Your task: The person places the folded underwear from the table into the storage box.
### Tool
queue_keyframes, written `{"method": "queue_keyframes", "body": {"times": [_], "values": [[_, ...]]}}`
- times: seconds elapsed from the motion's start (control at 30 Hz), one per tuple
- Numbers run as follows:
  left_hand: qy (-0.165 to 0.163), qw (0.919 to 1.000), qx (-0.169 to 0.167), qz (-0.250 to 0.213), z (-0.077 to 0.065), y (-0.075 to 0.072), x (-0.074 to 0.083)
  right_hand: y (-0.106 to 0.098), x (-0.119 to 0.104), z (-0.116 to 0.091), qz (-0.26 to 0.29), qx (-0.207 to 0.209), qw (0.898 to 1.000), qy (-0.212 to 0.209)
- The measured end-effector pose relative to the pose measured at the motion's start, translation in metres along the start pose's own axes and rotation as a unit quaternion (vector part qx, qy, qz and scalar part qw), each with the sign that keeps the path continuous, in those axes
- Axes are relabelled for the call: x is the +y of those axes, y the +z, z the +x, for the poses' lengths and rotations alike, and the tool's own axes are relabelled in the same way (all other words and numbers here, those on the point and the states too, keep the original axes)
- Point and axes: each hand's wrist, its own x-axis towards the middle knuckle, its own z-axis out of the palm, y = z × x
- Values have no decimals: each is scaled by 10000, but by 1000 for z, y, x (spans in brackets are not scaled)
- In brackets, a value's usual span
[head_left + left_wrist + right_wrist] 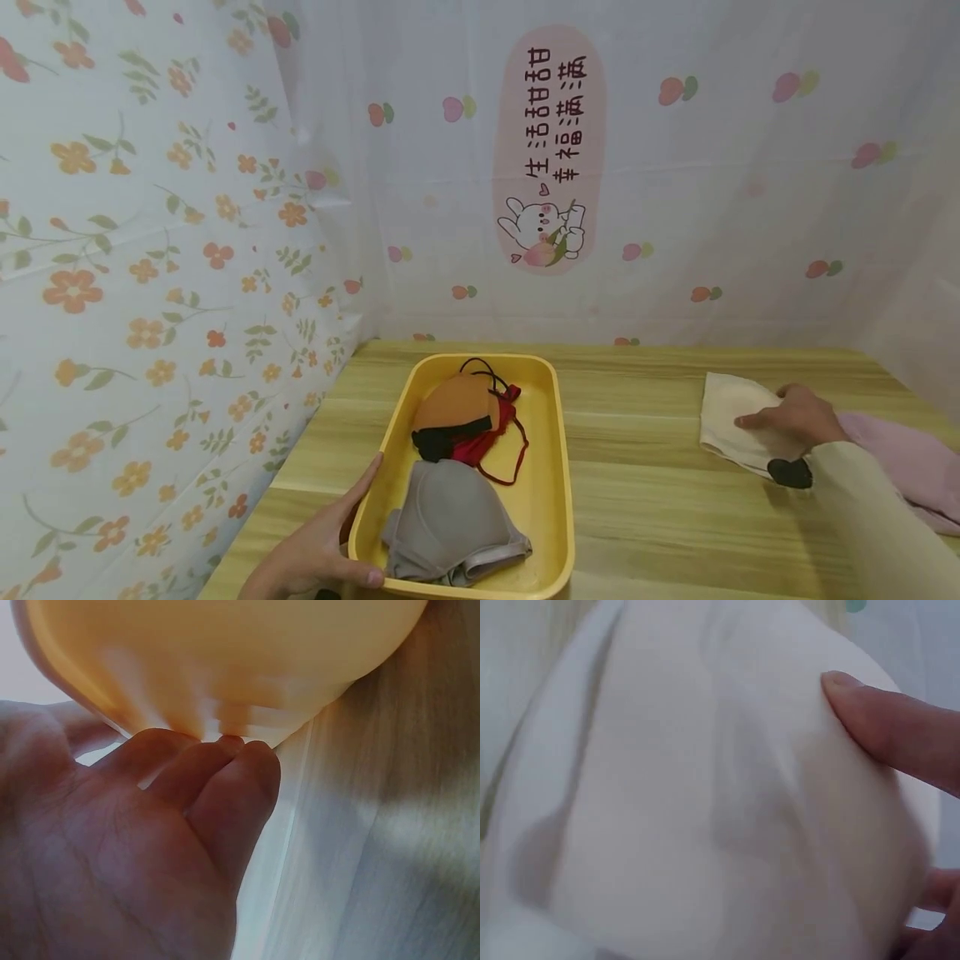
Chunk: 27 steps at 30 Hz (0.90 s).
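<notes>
Right hand (806,417) pinches cream garment (729,408) between thumb and fingers, well right of yellow tray (566,500), left hand (318,537) gripping tray's left side.

Head view: soft light, mostly clear. Left wrist view: dim, shiny streaks on yellow tub (225,664), dark shadow on bench (397,795). Right wrist view: pale cloth (652,787) blurry.

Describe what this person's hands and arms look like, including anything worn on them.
The left hand and right hand are bare; no gloves show. A plain, long cream sleeve covers the right forearm. A black, rounded piece shows by that wrist, probably its camera. No left sleeve is visible.
</notes>
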Motion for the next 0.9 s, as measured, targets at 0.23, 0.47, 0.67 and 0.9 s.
{"method": "queue_keyframes", "body": {"times": [0.23, 0.47, 0.67, 0.9], "values": [[-86, 9996, 119, 253, 0, -2, 0, 4, -3, -3, 735, -372, 9962, 271], [119, 9996, -127, 206, 5, -4, 1, -2, -7, -3, 445, -393, 9964, 610], [140, 9993, -43, 330, 8, -5, 1, -2, -3, -2, 862, -436, 9932, 651], [87, 9997, -93, 192, 8, -3, -1, 0, 5, -8, 2018, -762, 9737, 732]]}}
